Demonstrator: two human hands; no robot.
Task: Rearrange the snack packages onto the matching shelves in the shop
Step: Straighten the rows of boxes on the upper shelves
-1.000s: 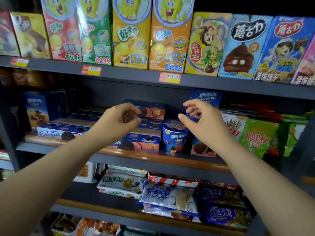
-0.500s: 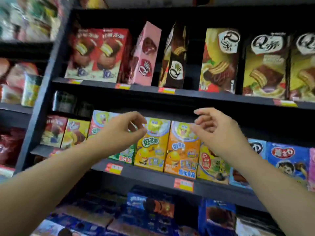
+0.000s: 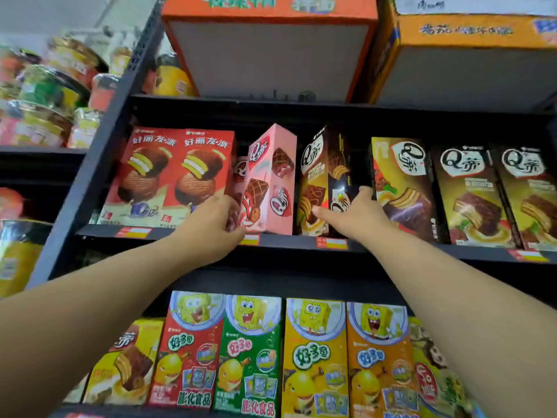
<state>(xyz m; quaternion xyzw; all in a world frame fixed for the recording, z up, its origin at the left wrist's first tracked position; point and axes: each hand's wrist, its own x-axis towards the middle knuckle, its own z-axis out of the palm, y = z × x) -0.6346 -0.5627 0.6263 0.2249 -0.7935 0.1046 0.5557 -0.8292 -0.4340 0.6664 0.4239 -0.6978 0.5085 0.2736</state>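
Note:
On the upper shelf point(image 3: 295, 241) a pink Q-cake box point(image 3: 272, 179) stands turned at an angle, corner towards me. My left hand point(image 3: 211, 226) curls around its lower left edge. Right beside it a brown Q-cake box point(image 3: 319, 176) also stands skewed. My right hand point(image 3: 354, 214) holds its lower part, thumb across the front and fingers in the gap on its right side. Two red pie boxes point(image 3: 171, 176) stand to the left, and yellow-brown Q-cake boxes point(image 3: 470, 194) fill the right of the shelf.
Below is a row of cartoon-sponge snack boxes point(image 3: 313, 354) in red, green, yellow and orange. Large orange cartons point(image 3: 268, 46) sit on top of the unit. A neighbouring rack at the left holds round tubs point(image 3: 45, 95). The black upright post point(image 3: 99, 152) separates the two.
My view has swung up from the lower shelves to the cake-box shelf. Both hands have risen from mid-air onto the pink and brown boxes.

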